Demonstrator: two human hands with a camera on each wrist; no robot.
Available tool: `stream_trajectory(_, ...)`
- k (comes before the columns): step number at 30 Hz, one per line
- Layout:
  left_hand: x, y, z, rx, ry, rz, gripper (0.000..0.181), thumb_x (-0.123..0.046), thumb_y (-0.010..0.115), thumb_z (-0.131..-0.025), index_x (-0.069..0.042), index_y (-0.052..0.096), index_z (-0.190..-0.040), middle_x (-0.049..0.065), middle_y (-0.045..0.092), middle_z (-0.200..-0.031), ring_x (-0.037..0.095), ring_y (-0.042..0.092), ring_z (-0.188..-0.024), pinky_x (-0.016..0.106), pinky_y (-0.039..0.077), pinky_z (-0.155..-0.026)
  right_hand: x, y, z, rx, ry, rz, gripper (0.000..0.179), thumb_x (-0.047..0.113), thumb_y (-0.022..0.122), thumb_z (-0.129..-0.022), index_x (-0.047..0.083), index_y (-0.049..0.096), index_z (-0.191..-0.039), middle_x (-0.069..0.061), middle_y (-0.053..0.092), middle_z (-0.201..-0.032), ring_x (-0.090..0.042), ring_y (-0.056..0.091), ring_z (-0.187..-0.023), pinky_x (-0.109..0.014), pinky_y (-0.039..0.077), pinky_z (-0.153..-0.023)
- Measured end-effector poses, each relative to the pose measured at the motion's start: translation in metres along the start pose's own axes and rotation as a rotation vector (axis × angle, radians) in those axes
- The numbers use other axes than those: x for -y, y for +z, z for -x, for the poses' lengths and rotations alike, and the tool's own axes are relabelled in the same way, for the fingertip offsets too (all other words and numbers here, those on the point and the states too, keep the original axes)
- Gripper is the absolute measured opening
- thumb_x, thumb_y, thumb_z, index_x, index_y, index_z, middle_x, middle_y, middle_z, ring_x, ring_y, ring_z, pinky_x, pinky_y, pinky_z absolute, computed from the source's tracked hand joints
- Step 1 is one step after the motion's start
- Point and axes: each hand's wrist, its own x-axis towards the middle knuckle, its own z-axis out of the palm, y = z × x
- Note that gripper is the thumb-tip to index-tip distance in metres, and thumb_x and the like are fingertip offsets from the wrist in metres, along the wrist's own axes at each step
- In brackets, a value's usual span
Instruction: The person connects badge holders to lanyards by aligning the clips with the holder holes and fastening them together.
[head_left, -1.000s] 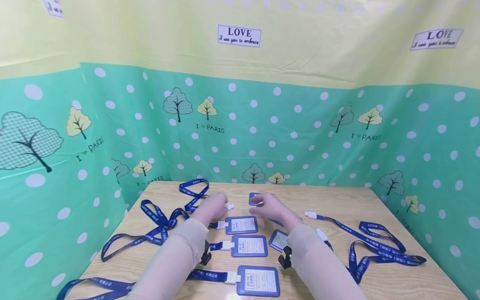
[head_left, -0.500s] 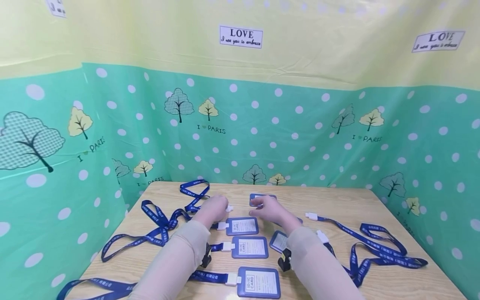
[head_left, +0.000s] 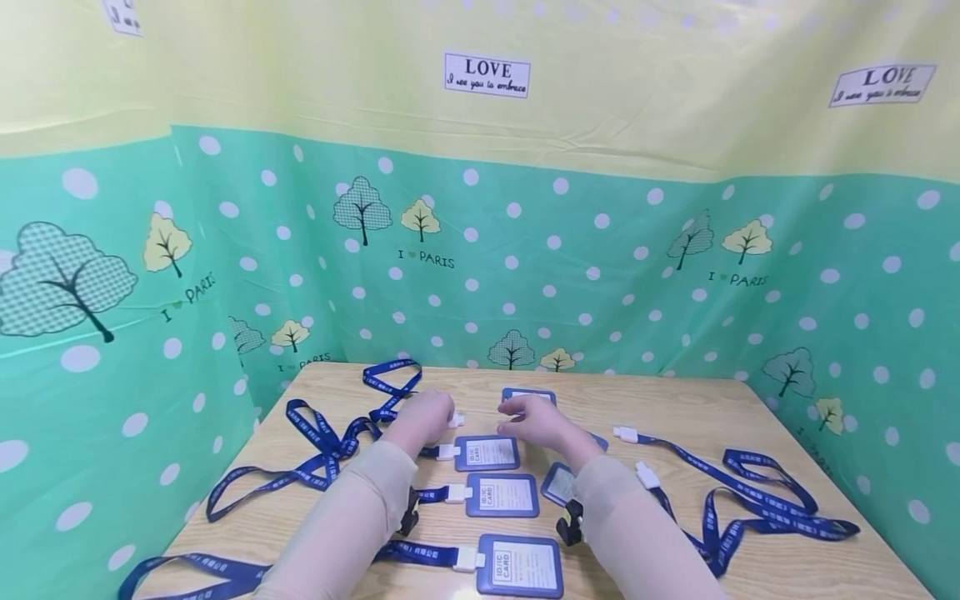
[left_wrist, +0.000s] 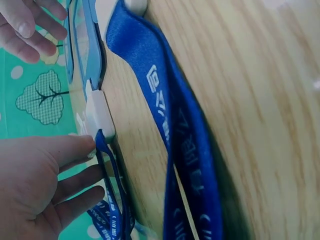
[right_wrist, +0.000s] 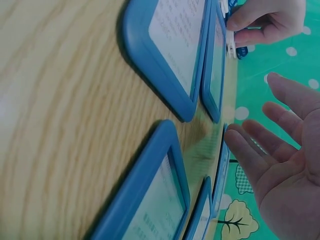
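My left hand (head_left: 429,417) pinches a white plastic clip (head_left: 457,420) at the end of a blue lanyard, near the back of the table. The right wrist view shows thumb and fingers of that hand on the white clip (right_wrist: 231,44). My right hand (head_left: 536,421) hovers just in front of a blue-framed card holder (head_left: 517,392) at the back, its fingers (right_wrist: 250,147) spread and holding nothing. Below the hands, a column of card holders (head_left: 487,452) lies flat, each joined by a white clip to a blue lanyard (left_wrist: 150,80) running left.
Two more card holders, one a tilted card holder (head_left: 557,483), lie partly hidden under my right forearm. On the right, lanyards (head_left: 772,500) with loose white clips (head_left: 626,434) lie on the wooden table (head_left: 660,400). A patterned green and yellow curtain (head_left: 480,275) closes the back and sides.
Both hands stay almost where they were; the left still pinches the clip and the right stays by the back card holder. The head view shifts very slightly.
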Motion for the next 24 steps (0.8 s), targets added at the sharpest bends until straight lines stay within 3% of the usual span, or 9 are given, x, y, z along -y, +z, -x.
stream_trajectory(8,0.001,0.006,-0.002,-0.022,-0.012,0.007,0.01,-0.016,0.074,-0.093,-0.016,0.074,-0.083,-0.002,0.06,-0.076,0.016,0.056,-0.071,0.035,0.055,-0.077,0.004,-0.008,0.004,-0.014,0.03,0.016,0.049,0.031,0.076,-0.092,0.013,0.064,-0.137,-0.006,0.063,-0.134,-0.03,0.06,-0.122,-0.05,0.052,-0.099)
stream_trajectory(17,0.0,0.002,0.002,-0.022,-0.047,0.008,0.007,-0.016,0.074,-0.094,-0.015,0.076,-0.088,-0.001,0.064,-0.08,0.017,0.056,-0.073,0.037,0.056,-0.081,0.011,-0.021,0.0,-0.031,-0.071,0.006,0.047,0.024,0.075,-0.092,0.008,0.064,-0.136,-0.015,0.063,-0.134,-0.035,0.061,-0.12,-0.048,0.055,-0.095)
stream_trajectory(24,-0.002,0.001,0.003,-0.041,-0.047,0.006,0.005,-0.017,0.075,-0.093,-0.014,0.078,-0.089,-0.001,0.065,-0.08,0.018,0.057,-0.076,0.038,0.056,-0.084,0.017,-0.04,-0.002,-0.096,-0.112,0.034,0.051,0.023,0.076,-0.092,0.01,0.062,-0.139,-0.01,0.06,-0.14,-0.037,0.055,-0.128,-0.051,0.049,-0.103)
